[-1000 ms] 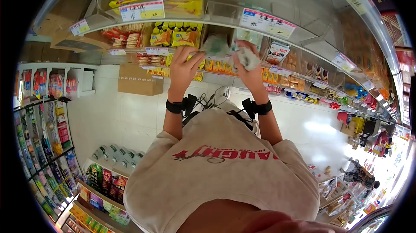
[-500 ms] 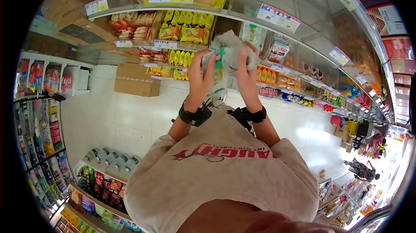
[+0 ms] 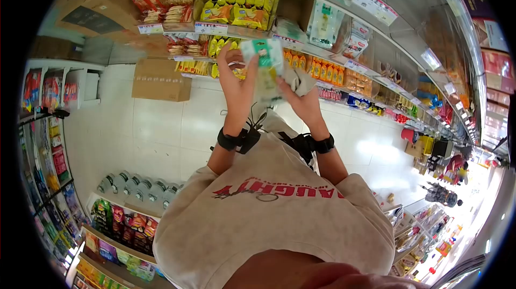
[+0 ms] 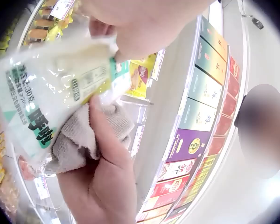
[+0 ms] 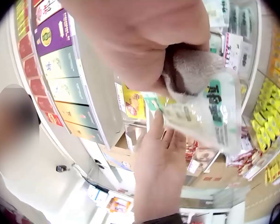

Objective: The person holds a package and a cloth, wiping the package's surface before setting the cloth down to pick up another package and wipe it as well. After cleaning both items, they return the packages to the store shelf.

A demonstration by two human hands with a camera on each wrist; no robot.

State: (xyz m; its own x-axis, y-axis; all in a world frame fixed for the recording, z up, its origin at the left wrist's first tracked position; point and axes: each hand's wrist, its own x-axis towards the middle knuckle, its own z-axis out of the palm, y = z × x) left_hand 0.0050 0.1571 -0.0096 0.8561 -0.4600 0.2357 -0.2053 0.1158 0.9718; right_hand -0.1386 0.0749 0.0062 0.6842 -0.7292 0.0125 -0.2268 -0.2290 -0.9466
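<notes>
A clear plastic snack packet (image 3: 269, 80) with a green label hangs upright between my hands, in front of the shelves. My left hand (image 3: 235, 82) pinches it near its green end, between thumb and fingers. A crumpled grey cloth (image 3: 301, 80) is in my right hand (image 3: 306, 107), whose thumb lies over it. In the left wrist view the cloth (image 4: 77, 140) overlaps the lower side of the packet (image 4: 46, 88), which bears dark printed characters. The right wrist view has the cloth (image 5: 193, 70) bunched in my curled fingers, close by the packet (image 5: 219, 109).
Shelf compartments ahead hold yellow snack packs (image 3: 250, 17), red-and-clear biscuit packs (image 3: 180, 13) and similar green-marked packets (image 3: 325, 25). Price tags (image 3: 375, 5) line the shelf edges. A cardboard box (image 3: 161, 79) stands on the floor to the left. Boxed goods (image 4: 203, 88) fill a higher shelf.
The packet has come away from the shelf compartment toward my body, in my left hand. My right hand has brought the cloth against it and then lower. The head view has shifted.
</notes>
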